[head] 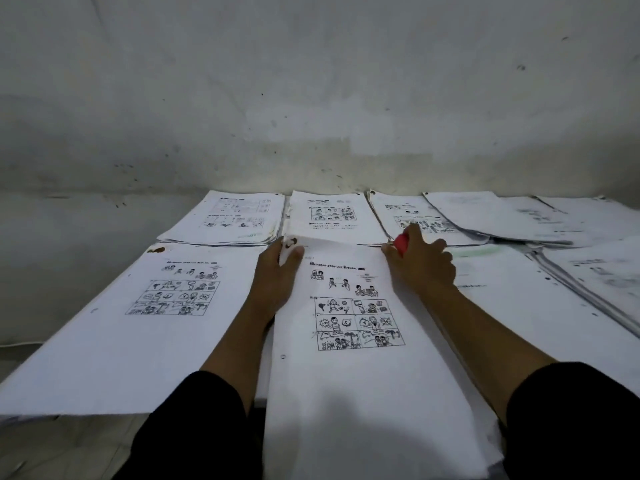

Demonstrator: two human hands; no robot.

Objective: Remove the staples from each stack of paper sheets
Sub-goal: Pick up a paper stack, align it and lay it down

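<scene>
A stack of printed sheets (pixel 356 341) with cartoon panels lies in front of me, between my arms. My left hand (pixel 277 268) pinches its top left corner, thumb on top, where a rusty mark shows. My right hand (pixel 420 263) grips a small red tool (pixel 401 244) at the stack's top right corner. The tool's tip is hidden by my fingers. A similar stack (pixel 138 327) with a rusty mark at its top left corner lies to the left.
Several more paper stacks lie in a row at the back: one at far left (pixel 228 220), one in the middle (pixel 332 216), one right of it (pixel 408 216), and overlapping piles at the right (pixel 540 223). A stained wall (pixel 311 98) rises behind them.
</scene>
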